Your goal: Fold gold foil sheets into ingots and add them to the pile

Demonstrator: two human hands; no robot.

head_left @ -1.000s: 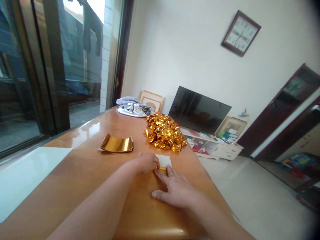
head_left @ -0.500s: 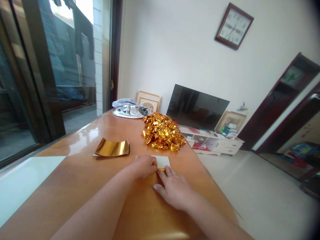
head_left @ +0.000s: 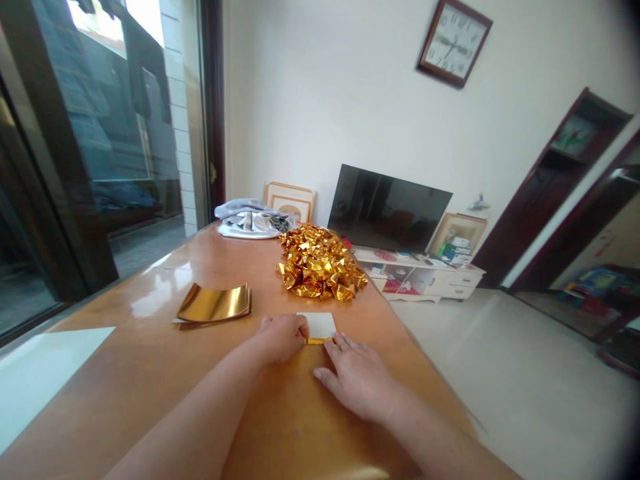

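A small sheet of gold foil paper [head_left: 319, 324] lies pale side up on the table, with a narrow gold fold along its near edge. My left hand [head_left: 284, 338] is closed at the sheet's left side, its curled fingers on the end of the fold. Flat on the table, my right hand [head_left: 356, 375] has its fingers stretched out, the tips touching the fold's right end, and its thumb spread apart. To the left rests a stack of gold foil sheets [head_left: 214, 304], slightly curled. Beyond my hands is a heap of folded gold foil pieces [head_left: 323, 263].
The glossy wooden table [head_left: 290, 420] runs away from me. Grey-white cloth or bags [head_left: 253, 219] lie at its far end. A pale sheet [head_left: 50, 373] covers the table's left side. Past the right edge stand a television [head_left: 390, 208] and a white cabinet [head_left: 450, 285].
My right hand has slid right along the fold, baring more of the gold strip. My left hand stays at the sheet's left side. The whole view has shifted slightly.
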